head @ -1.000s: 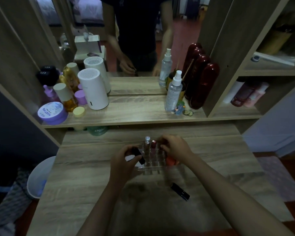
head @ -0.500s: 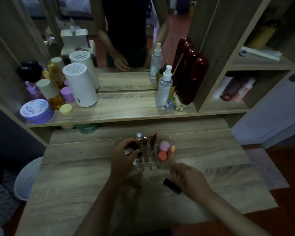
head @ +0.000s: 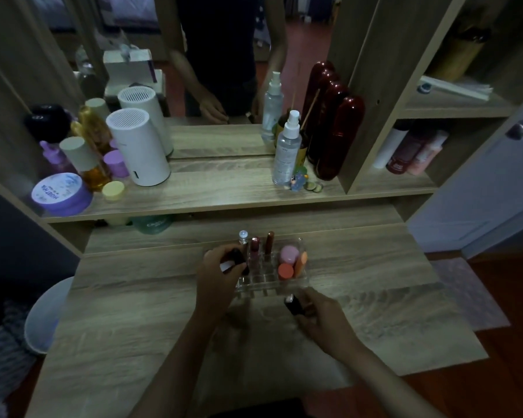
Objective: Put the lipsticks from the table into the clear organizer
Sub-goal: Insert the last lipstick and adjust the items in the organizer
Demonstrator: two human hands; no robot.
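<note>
The right hand (head: 317, 315) is gripping a black lipstick (head: 293, 304) just near of the clear organizer (head: 272, 286), long axis pointing far-left; the left hand (head: 221, 267) is clasping a dark tube (head: 239, 260) at its left slots.

The room is dim, with weak light only. A wooden dressing table (head: 133, 312) with a grey-brown grain fills the middle, and above it there is a raised shelf (head: 224, 191) of the same wood. Behind the shelf stands a mirror (head: 224, 55), which reflects a red-brown floor. To the right, open shelf compartments (head: 405, 164) are built in the same wood. Further right is a pale door (head: 495, 191) with a round metal knob (head: 520, 129). The floor (head: 511, 357) is dark red-brown, and a pale pink mat (head: 465, 291) lies on it beside the table. At the left, near the floor, a white bin (head: 47, 315) stands.
</note>
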